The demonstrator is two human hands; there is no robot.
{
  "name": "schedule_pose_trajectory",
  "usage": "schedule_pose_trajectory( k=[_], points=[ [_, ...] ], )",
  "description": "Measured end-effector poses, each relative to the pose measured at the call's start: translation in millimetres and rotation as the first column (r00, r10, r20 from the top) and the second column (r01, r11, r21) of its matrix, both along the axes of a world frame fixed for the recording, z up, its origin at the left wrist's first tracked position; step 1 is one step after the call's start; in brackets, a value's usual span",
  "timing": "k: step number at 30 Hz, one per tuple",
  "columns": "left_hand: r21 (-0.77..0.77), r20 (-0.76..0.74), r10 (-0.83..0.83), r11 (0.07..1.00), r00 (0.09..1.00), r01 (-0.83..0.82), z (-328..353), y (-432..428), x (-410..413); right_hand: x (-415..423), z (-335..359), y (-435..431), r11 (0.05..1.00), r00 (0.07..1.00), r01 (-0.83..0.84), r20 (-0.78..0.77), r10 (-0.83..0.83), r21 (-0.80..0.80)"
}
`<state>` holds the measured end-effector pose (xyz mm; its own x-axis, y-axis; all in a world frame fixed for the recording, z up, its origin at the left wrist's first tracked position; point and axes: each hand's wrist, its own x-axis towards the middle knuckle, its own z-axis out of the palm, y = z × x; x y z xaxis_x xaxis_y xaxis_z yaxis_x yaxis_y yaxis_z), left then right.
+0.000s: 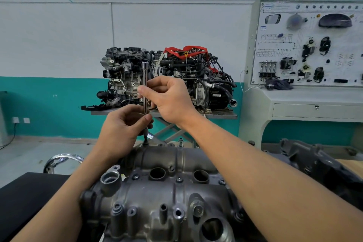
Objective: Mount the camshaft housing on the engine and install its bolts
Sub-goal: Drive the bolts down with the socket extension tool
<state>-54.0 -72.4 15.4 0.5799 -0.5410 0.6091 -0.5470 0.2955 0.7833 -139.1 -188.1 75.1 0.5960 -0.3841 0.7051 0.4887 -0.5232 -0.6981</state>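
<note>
So the camshaft housing fills the bottom middle of the frame, a grey casting sitting on the engine with its round bores facing up. Along its far edge a long chrome extension bar stands pretty much upright, and its lower end is down on a bolt. Just right of that, a second bolt sticks up proud of the housing. A few more bolt heads closer to the camera look seated flush.

The left hand pinches the lower part of the bar with thumb and fingertips. The right hand does the same higher up, around the middle of the shaft, fingers curled around it. Both forearms reach in from the bottom corners over the housing.

A dark casting lies at the right edge and a chrome ring pokes out on the left. Behind, dead centre, a display engine with red bits on top sits on a lift table. A training board stands in the upper right.
</note>
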Motion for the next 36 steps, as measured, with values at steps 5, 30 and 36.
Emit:
schedule_pose_trajectory(
  k=[5,30,36],
  points=[
    [-0.034,-0.025,-0.033,0.999,0.999,0.032,-2,-3,2,-3,2,2,0.999,1.000,-0.021,0.013,0.021,0.024],
    [-0.016,0.067,0.025,1.000,0.997,-0.024,-3,-2,3,-5,5,4,0.991,0.981,-0.056,-0.192,0.032,-0.122],
    [-0.007,0.055,0.006,1.000,0.998,-0.005,-4,-2,4,-9,5,3,0.986,0.987,0.014,-0.154,-0.040,-0.163]
  ],
)
